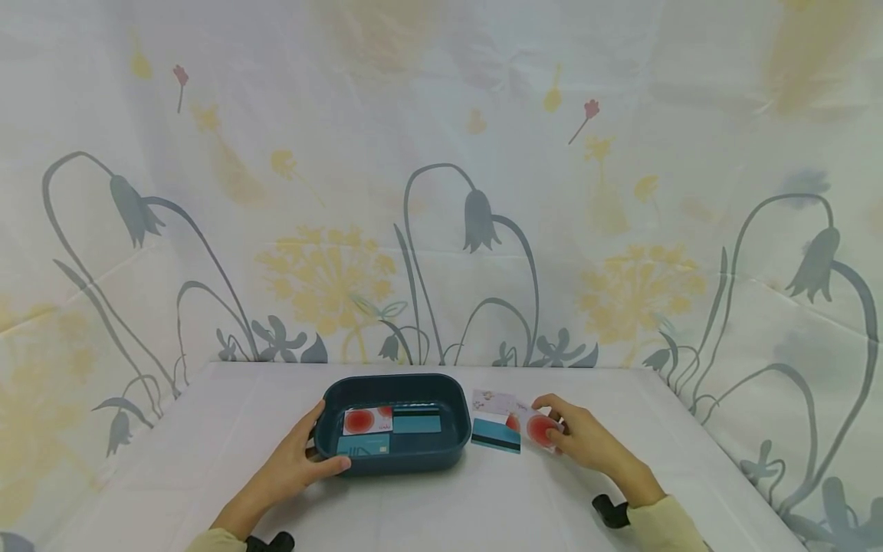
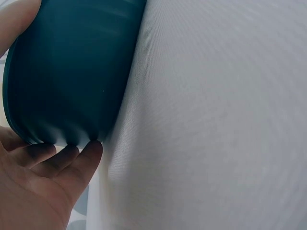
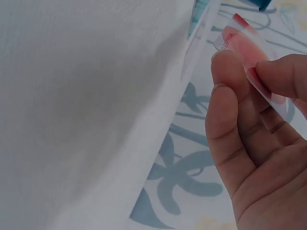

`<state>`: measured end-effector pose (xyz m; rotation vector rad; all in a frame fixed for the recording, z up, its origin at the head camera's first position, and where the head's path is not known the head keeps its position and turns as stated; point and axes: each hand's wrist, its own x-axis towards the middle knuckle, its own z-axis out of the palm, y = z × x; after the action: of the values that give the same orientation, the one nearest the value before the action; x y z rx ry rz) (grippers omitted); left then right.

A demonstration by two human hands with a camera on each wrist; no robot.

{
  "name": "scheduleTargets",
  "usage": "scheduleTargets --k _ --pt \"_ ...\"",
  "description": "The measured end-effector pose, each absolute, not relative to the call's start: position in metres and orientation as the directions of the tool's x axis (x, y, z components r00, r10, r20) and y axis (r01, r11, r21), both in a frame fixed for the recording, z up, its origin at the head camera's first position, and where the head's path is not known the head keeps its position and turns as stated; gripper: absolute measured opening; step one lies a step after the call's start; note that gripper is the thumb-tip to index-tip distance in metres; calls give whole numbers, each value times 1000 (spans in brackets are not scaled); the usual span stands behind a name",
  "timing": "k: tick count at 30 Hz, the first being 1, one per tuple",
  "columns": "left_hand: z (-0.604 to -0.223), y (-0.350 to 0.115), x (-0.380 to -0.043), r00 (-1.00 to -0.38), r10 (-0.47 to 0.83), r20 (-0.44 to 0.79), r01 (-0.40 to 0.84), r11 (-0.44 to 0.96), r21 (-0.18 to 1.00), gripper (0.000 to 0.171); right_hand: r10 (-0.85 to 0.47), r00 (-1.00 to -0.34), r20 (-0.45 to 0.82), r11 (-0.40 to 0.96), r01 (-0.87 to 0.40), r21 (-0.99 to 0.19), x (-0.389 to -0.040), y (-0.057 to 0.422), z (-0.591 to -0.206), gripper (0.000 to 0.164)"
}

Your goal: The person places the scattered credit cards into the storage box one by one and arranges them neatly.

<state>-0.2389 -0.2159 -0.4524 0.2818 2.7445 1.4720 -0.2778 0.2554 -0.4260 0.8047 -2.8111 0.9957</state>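
A dark teal tray (image 1: 407, 463) stands on the table, its left end gripped by my left hand (image 1: 293, 460). The thumb lies over the front corner of the rim; in the left wrist view the fingertips press the tray's outer wall (image 2: 72, 72). Inside are a white card with red circles (image 1: 360, 420), a teal card with a dark stripe (image 1: 417, 422) and a teal chip card (image 1: 363, 445). Right of the tray, my right hand (image 1: 586, 437) pinches a pale card with a red circle (image 3: 252, 48) between thumb and fingers.
Beside the tray's right end lie a pale flowered card (image 1: 494, 401) and a striped teal card (image 1: 497, 437). Something red (image 1: 513, 422) shows between them and the held card, partly covered. A white cloth covers the table (image 1: 386, 514); a flower-printed curtain (image 1: 441, 115) hangs behind.
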Motion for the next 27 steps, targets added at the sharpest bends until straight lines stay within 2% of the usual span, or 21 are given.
scheduleTargets --k 7,18,27 --pt "-449 -216 -237 -977 191 99 185 513 838 104 -487 -845 222 639 -518 -569 -277 243 -422 36" --pt "-449 -216 -238 -978 185 92 178 532 828 106 -521 -796 308 592 -597 -541 -288 222 -413 37" --pt "-450 -216 -238 -981 177 78 162 532 831 105 -550 -768 327 554 -629 -546 -295 193 -396 37"
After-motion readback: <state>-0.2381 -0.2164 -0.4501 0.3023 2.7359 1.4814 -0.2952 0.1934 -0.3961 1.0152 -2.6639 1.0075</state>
